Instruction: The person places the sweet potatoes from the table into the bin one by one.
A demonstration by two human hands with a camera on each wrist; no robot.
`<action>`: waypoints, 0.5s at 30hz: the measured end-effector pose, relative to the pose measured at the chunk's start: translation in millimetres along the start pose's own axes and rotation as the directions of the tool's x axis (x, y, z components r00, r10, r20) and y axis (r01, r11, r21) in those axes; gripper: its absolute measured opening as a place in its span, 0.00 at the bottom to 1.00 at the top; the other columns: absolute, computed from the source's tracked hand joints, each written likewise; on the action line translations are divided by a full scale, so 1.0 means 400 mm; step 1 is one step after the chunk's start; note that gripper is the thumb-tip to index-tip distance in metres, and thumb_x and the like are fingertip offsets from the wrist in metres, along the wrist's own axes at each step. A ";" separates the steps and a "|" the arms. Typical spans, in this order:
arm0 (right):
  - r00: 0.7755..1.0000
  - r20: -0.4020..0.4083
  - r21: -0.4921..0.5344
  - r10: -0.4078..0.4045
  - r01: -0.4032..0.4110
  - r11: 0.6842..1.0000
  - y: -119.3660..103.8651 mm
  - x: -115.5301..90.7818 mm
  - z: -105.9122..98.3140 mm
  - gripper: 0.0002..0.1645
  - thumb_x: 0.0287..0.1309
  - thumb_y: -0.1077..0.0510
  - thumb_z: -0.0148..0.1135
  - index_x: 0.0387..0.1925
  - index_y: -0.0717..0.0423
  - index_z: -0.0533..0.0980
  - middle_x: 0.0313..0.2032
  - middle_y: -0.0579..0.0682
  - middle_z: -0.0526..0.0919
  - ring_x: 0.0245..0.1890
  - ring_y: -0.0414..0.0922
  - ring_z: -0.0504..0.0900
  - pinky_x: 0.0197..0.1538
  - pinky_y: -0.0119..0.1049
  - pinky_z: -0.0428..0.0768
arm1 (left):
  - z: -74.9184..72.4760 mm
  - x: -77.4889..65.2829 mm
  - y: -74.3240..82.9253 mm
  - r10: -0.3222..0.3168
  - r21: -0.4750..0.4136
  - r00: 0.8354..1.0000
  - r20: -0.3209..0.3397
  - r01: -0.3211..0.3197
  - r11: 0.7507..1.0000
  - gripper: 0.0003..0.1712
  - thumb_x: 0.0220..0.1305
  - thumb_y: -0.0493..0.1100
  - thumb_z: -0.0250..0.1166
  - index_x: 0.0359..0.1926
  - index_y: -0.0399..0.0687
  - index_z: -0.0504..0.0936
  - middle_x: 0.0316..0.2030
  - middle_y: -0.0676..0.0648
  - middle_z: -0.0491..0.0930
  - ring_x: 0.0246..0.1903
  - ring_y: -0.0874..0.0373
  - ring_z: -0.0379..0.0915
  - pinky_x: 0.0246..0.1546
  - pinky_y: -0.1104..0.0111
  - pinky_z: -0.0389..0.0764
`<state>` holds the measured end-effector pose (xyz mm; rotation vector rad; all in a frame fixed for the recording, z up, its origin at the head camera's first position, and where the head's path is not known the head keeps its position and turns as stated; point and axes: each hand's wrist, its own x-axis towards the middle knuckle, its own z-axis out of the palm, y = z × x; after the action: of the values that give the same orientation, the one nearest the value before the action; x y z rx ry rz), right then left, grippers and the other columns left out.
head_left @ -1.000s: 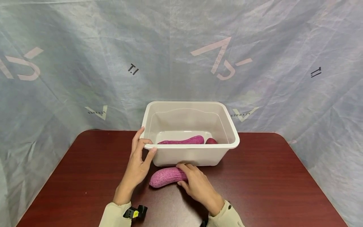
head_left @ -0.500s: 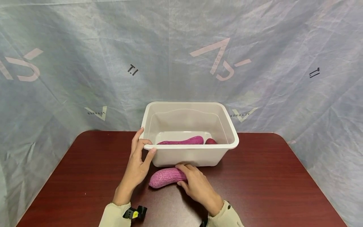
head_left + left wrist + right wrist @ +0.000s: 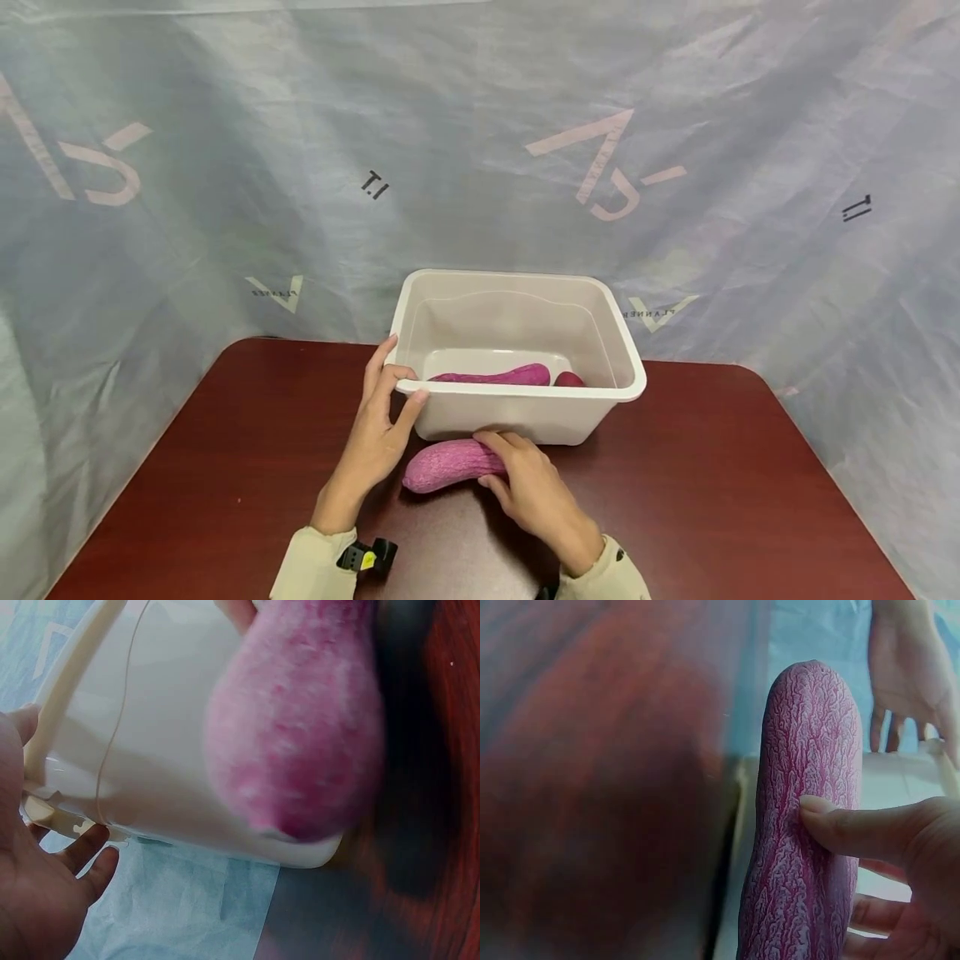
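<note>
My right hand (image 3: 534, 487) grips a long purple vegetable (image 3: 450, 464) with a ridged, pale-streaked skin. In the right wrist view the thumb presses on top of this vegetable (image 3: 802, 885) and the fingers curl behind it. It lies crosswise in front of a white plastic bin (image 3: 510, 414); I cannot tell whether it touches the table. The left hand (image 3: 372, 442) holds the bin's near left corner, its thumb in front and fingers over the rim. Inside the bin are another long purple vegetable (image 3: 517, 375) and a dark red rounded thing (image 3: 568, 379), both partly hidden by the front wall.
A dark red-brown table (image 3: 720, 467) with rounded far corners carries the bin near its back edge. Grey printed cloth (image 3: 480, 133) hangs behind and along both sides.
The head view has shifted and tilted slightly, so everything sits a little farther right. Both hands keep their holds, and the purple vegetable has barely moved relative to the bin.
</note>
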<state>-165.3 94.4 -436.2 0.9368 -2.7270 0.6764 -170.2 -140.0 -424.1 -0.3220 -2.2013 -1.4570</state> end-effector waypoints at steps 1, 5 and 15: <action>1.000 -0.015 0.001 -0.002 0.002 1.000 0.000 -0.001 -0.006 0.31 0.52 0.58 0.76 0.59 0.50 0.77 0.50 0.50 0.85 0.51 0.49 0.84 0.51 0.48 0.82 | 0.002 0.002 0.001 0.003 -0.002 1.000 0.005 -0.003 1.000 0.08 0.72 0.40 0.60 0.48 0.51 0.71 0.79 0.49 0.46 0.75 0.39 0.52 0.64 0.36 0.63; 0.998 -0.067 0.005 -0.010 0.011 1.000 -0.001 -0.001 -0.029 0.31 0.50 0.58 0.77 0.57 0.49 0.78 0.49 0.48 0.85 0.51 0.48 0.84 0.51 0.47 0.82 | 0.007 0.006 0.006 0.015 -0.003 1.000 0.007 -0.015 1.000 0.08 0.72 0.40 0.60 0.48 0.50 0.71 0.79 0.48 0.46 0.74 0.38 0.54 0.64 0.37 0.63; 0.996 -0.084 0.000 -0.021 0.021 1.000 -0.022 -0.001 -0.068 0.32 0.51 0.56 0.77 0.59 0.47 0.78 0.52 0.46 0.84 0.54 0.47 0.82 0.55 0.45 0.81 | 0.002 0.001 0.008 -0.003 0.011 1.000 -0.006 0.003 1.000 0.08 0.72 0.41 0.60 0.48 0.51 0.71 0.79 0.50 0.47 0.74 0.38 0.54 0.65 0.37 0.61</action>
<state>-159.0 101.3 -409.1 0.9147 -2.6403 0.6969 -169.3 -138.0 -421.8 -0.3100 -2.2050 -1.4448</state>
